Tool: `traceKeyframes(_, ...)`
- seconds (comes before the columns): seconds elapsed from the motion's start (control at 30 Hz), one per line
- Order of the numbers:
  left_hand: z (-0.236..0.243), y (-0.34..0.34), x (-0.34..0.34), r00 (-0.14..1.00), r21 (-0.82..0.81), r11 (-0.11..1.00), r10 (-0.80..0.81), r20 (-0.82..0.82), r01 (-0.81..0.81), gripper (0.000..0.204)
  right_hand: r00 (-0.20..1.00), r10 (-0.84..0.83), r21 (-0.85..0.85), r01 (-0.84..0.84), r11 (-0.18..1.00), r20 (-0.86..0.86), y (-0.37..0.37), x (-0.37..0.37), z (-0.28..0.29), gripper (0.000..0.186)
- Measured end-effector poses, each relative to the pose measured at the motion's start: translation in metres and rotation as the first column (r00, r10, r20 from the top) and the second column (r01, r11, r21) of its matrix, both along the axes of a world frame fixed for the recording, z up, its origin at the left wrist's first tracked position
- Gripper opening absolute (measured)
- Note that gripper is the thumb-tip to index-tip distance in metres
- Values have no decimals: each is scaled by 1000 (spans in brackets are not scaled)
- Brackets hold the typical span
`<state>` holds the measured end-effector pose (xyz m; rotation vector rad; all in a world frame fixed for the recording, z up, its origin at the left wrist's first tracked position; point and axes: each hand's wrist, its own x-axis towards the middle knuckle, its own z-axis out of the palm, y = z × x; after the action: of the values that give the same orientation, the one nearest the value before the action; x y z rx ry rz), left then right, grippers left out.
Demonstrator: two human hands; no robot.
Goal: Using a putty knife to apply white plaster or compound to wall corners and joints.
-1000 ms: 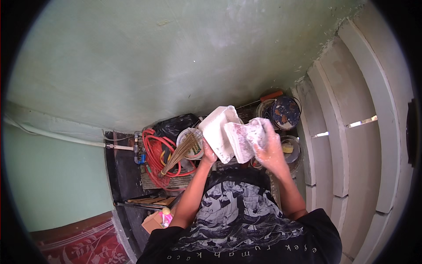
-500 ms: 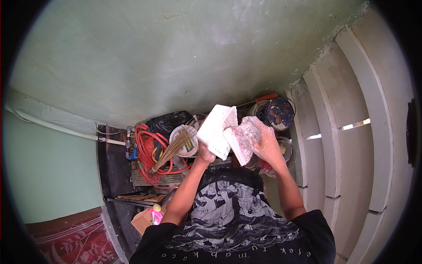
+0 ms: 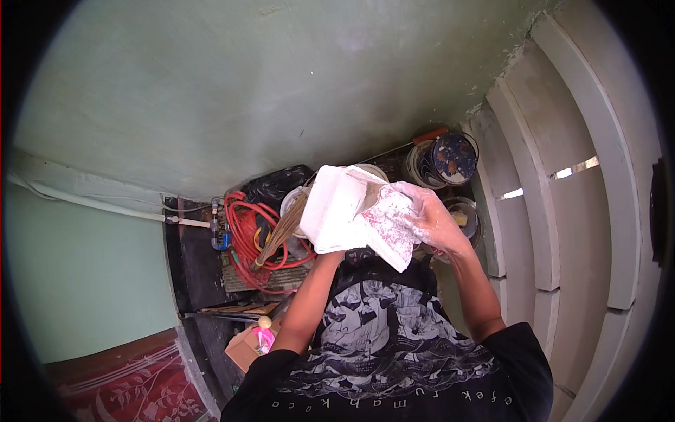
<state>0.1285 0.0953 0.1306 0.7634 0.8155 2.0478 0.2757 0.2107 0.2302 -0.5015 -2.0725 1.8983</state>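
A white, paint-smeared plastic container (image 3: 334, 200) is held up in front of my shirt by my left hand (image 3: 330, 255), which is mostly hidden behind it; only the wrist shows at its lower edge. My right hand (image 3: 432, 224) grips a crumpled pale cloth (image 3: 389, 232) with red marks and white paint over it, pressed against the container's right side. Both my hands and forearms carry white smears. Just left of the container, a bundle of thin sticks (image 3: 280, 240) lies slanted on a partly covered white bucket.
Coiled red hose (image 3: 246, 239), a black bag (image 3: 271, 186) and pipework (image 3: 190, 220) fill the left. Buckets with a dark lid (image 3: 453, 156) and a pail (image 3: 465, 228) sit right. A cardboard box (image 3: 242, 348) is lower left. A green wall (image 3: 281, 84) and slatted wall (image 3: 583, 232) enclose everything.
The container has turned and shifted slightly, now covering my left hand, whose fingers showed earlier. The cloth in my right hand has opened out, its lower corner hanging further down.
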Motion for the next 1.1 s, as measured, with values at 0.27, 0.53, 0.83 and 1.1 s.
traceKeyframes(0.27,31,2,0,964,94,991,111,-242,-91,37,996,-82,-409,66,910,-21,-26,10,7,34)
traceKeyframes(0.53,26,-1,11,993,378,925,22,-120,25,50,987,-152,-633,152,759,55,-45,38,-23,31)
traceKeyframes(0.83,-72,-52,23,994,121,987,108,20,-110,61,887,-462,-674,328,662,-21,-91,46,-19,25)
traceKeyframes(1.1,14,-51,64,983,113,989,73,171,-93,68,827,-556,-325,505,800,-83,-106,57,-28,31)
